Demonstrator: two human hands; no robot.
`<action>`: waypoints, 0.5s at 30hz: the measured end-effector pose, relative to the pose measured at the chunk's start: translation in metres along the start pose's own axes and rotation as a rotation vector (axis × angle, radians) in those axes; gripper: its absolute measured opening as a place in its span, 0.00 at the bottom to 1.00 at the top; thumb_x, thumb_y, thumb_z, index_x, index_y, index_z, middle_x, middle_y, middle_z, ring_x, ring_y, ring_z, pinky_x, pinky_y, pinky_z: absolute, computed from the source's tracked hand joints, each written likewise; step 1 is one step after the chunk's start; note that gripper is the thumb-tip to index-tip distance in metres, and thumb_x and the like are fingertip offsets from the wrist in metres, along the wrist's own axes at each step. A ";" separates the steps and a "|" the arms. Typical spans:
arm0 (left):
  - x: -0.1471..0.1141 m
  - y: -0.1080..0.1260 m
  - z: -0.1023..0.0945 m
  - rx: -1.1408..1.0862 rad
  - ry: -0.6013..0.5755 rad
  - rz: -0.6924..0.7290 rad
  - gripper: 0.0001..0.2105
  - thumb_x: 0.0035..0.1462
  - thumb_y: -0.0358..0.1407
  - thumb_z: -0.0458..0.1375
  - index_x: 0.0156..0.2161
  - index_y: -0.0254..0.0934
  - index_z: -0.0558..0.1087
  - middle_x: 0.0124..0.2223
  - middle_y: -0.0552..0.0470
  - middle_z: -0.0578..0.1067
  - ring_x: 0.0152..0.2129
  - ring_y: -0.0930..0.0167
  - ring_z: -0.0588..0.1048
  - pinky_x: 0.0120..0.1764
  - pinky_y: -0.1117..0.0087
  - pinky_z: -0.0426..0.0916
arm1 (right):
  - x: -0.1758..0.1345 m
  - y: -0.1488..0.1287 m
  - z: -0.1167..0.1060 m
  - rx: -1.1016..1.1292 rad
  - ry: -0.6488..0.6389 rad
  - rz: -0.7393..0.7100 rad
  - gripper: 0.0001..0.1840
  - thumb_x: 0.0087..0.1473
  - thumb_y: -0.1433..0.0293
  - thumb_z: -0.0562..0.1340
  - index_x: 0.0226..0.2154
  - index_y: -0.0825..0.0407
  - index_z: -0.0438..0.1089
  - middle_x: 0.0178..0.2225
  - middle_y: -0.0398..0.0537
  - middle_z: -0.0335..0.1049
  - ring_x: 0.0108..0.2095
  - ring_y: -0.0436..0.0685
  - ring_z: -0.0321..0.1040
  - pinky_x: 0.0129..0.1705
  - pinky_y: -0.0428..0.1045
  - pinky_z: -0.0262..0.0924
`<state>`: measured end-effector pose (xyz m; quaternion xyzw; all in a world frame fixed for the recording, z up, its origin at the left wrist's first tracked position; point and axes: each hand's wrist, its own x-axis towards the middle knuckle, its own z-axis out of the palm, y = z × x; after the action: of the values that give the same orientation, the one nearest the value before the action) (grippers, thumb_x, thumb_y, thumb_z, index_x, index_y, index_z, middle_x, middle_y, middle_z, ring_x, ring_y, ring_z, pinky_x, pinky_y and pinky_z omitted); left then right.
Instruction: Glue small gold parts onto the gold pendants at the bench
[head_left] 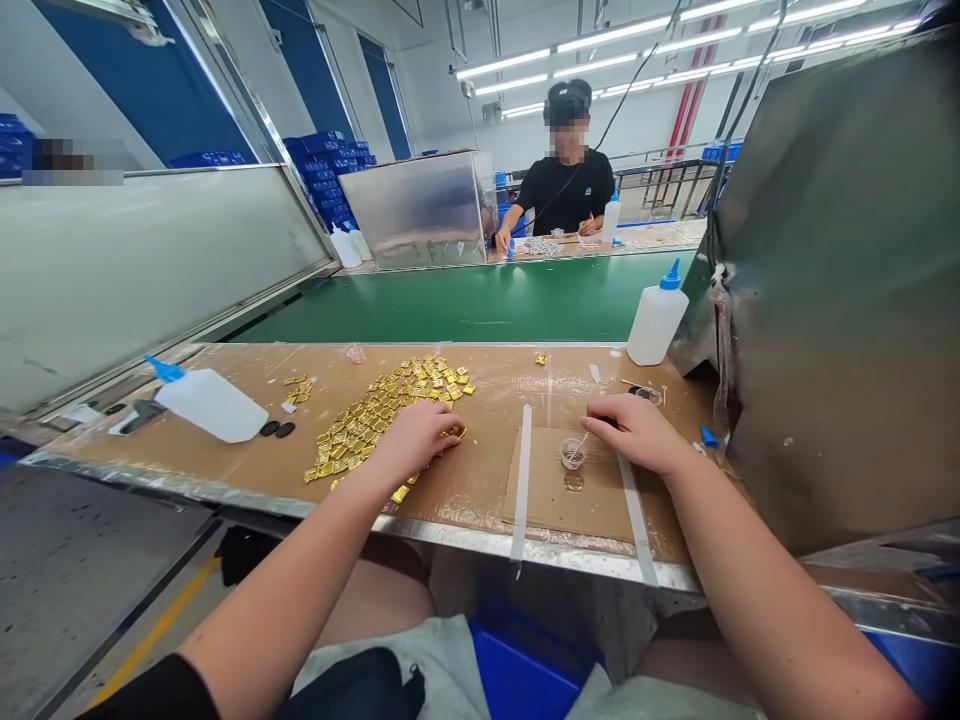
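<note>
Right hand (634, 430): fingertips pinched on a thin stick (580, 446). The stick's long axis slants down and leftward from the fingers, its lower end pointing into a small clear cup (573, 466). The cup stands on cardboard (540, 505), between two tape strips (522, 480) running roughly away from the body. Left hand (424, 436): at the right edge of the gold pieces (367, 425), fingers curled, gold visible at the fingertips; whether a piece is gripped cannot be told. The pieces' spread runs lengthwise from near left to far right. Right bottle (657, 328): upright, nozzle up. Left bottle (217, 405): tipped over, nozzle pointing left and away
</note>
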<state>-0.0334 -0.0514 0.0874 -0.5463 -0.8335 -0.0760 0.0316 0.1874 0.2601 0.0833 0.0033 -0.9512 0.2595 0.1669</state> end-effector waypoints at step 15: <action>0.036 0.011 -0.010 -0.539 0.030 -0.182 0.11 0.54 0.45 0.69 0.35 0.40 0.81 0.31 0.51 0.79 0.27 0.68 0.72 0.32 0.69 0.60 | 0.002 0.006 0.006 0.035 -0.054 -0.046 0.24 0.67 0.60 0.56 0.21 0.51 0.56 0.22 0.40 0.57 0.26 0.52 0.55 0.32 0.50 0.42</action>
<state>-0.0383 -0.0161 0.1031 -0.4568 -0.8283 -0.3055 -0.1091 0.1835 0.2626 0.0764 0.0351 -0.9504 0.2718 0.1469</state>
